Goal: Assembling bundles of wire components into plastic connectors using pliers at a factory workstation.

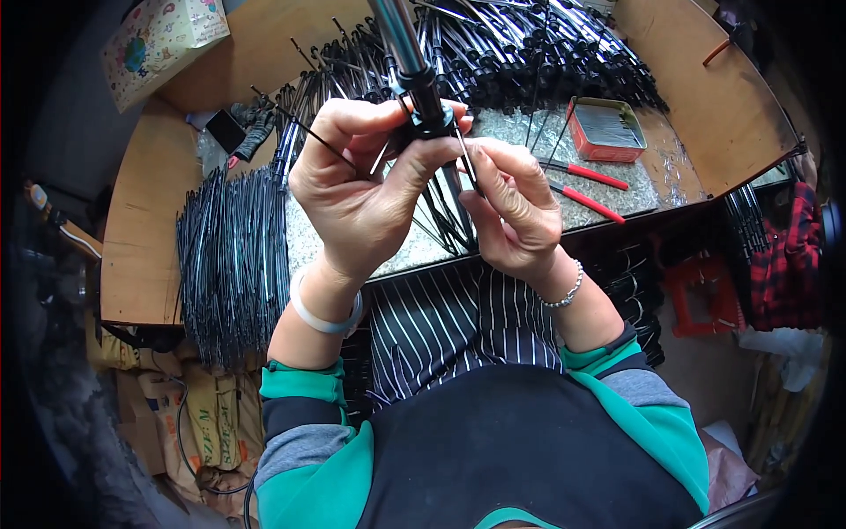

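A metal umbrella shaft (401, 35) rises in front of me, with a black ring-shaped hub (432, 119) around it. My left hand (361, 207) is closed round the hub, thumb and fingers on either side. Several thin dark ribs (322, 137) stick out between its fingers, and more hang below. My right hand (524, 212), just right of the hub, pinches one slim umbrella rib (467, 159) between thumb and fingers. The rib's upper end lies close against the hub; whether it is joined there I cannot tell.
Bundled black ribs (233, 256) lie at the left. Many umbrella shafts (520, 44) are heaped along the back. Red-handled pliers (590, 203) lie on the speckled worktop (405, 256), near a red tin (604, 152) of thin wires. Wooden side boards (731, 115) border the table.
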A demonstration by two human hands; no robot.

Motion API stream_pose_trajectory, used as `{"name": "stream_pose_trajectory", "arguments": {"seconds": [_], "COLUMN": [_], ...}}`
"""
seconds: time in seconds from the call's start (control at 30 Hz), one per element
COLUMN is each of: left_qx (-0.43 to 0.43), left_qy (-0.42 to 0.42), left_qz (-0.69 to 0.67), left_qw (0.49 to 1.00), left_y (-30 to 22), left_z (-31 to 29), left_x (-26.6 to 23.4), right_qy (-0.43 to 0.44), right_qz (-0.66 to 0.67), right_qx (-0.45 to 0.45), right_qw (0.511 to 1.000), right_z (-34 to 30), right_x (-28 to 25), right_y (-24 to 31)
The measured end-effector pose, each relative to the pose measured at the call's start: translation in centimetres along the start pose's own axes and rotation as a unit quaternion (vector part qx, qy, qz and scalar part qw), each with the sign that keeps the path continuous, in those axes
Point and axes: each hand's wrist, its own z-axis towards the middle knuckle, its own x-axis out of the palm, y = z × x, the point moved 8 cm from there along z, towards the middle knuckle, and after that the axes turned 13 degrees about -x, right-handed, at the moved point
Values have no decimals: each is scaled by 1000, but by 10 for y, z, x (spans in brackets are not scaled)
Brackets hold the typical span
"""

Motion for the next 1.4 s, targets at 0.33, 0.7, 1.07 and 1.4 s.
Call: {"name": "stream_pose_trajectory", "arguments": {"seconds": [0.33,0.7,1.07,1.4], "left_qx": [45,331,-122,-66], "left_qy": [-94,-190,110,93], "left_qz": [188,174,-2,108], "left_qw": [977,908,986,988], "left_y": [-8,-109,8,5], "left_z": [-6,-39,18,17], "left_x": [6,-13,-4,1], "right_qy": [-33,-133,-19,-114], "right_qz": [-140,407,424,264], "right_qx": [6,232,315,148], "right_qw": [990,873,849,946], "right_z": [-3,-13,-18,-23], "right_x": [18,17,33,16], "right_y": [9,-43,-38,-26]}}
